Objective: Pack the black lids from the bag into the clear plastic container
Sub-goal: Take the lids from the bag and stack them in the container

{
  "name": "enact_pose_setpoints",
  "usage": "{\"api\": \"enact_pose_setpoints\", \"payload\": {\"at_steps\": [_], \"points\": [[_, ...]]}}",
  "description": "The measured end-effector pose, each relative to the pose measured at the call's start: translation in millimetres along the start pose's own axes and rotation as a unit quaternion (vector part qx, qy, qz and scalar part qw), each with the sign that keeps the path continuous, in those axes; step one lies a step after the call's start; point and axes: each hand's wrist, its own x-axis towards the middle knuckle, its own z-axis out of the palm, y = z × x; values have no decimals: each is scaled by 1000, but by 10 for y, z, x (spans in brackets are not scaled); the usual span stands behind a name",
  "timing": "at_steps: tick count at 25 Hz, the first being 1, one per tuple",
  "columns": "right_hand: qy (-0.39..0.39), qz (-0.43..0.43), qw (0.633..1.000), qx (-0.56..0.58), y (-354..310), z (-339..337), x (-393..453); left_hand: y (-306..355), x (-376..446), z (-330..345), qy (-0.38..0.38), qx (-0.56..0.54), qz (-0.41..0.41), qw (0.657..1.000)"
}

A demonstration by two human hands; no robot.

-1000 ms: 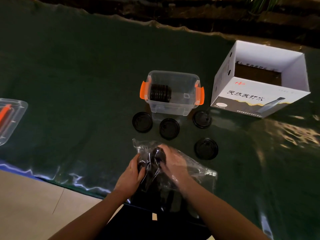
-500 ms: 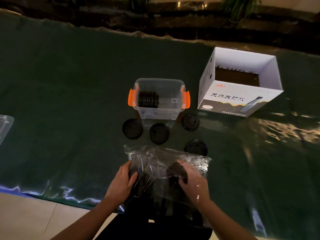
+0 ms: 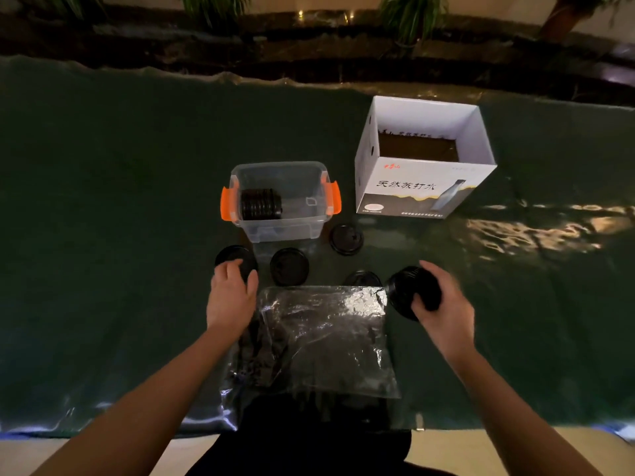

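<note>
Now that both hands are out of the crinkled clear plastic bag, the right hand grips a stack of black round lids. The left hand, fingers relaxed and empty, touches a loose black lid. Transfer to the clear plastic container with orange latches likely follows.

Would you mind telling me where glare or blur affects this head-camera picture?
Head view: dim overall; glare whitens the plastic bag and the cloth beside the cardboard box; the right hand, gripping a lid stack, is slightly motion-blurred; the far table edge bows from wide-angle distortion.

Both hands are out of the bag now: right hand grips a lid stack at right; left hand seemingly touches a loose lid.
</note>
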Motion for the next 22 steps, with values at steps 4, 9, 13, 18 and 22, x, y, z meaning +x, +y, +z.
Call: {"api": "enact_pose_setpoints", "payload": {"at_steps": [4,9,13,18,22], "points": [[-17,-53,996,65,-666,295,427,427,285,-105,-9,1,119,993],[-17,-97,992,85,-1598,806,904,999,554,-143,-110,-132,185,968],[-41,-96,992,67,-1993,1118,1264,999,993,-233,-79,-123,170,975],[-83,-45,995,-30,-2001,1458,1721,664,1610,-272,-110,231,227,940],[-93,-15,989,-113,-1934,1793,1897,384,1870,-139,-189,369,273,868]]}}
